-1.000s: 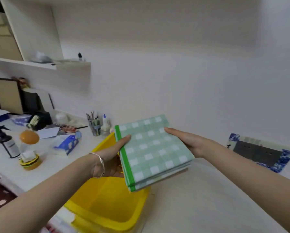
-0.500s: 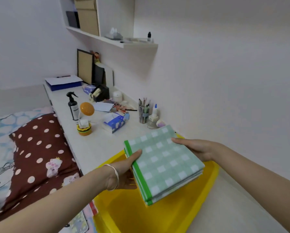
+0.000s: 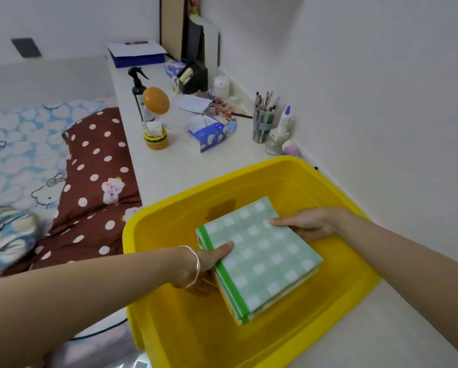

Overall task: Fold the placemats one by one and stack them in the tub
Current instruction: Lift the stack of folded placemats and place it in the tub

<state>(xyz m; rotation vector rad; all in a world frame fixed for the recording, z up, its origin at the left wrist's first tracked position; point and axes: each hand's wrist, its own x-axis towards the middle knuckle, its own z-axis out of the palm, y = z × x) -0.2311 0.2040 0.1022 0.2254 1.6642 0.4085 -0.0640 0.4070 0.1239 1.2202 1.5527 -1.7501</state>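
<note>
A stack of folded placemats (image 3: 259, 258), green-and-white checked with a solid green band along its left edge, was held inside the yellow tub (image 3: 169, 219), roughly in its middle and tilted so that its near corner pointed down toward the camera. The left hand (image 3: 209, 258) gripped the stack at the banded edge, thumb lying flat on the top placemat and fingers curled out of sight beneath; a thin silver bracelet (image 3: 194, 266) circled that wrist. The right hand (image 3: 304, 224) gripped the opposite, far-right edge in the same way, thumb on top and fingers tucked under. Whether the bottom of the stack touched the tub floor could not be told. Thin yellowish layers showed at the stack's near edge under the top placemat. The tub stood on a pale worktop (image 3: 169, 168) that ran along the wall. Farther along the worktop were a blue tissue box (image 3: 208, 134), a clear cup of pens (image 3: 262, 123), a glue bottle (image 3: 285, 120) just beside it, a burger-shaped holder (image 3: 156, 139) and a black-topped spray bottle (image 3: 137, 86). To the left of the worktop, a brown polka-dot pillow (image 3: 95, 166) lay on a bed (image 3: 15, 144) with a blue-and-white patterned sheet.
</note>
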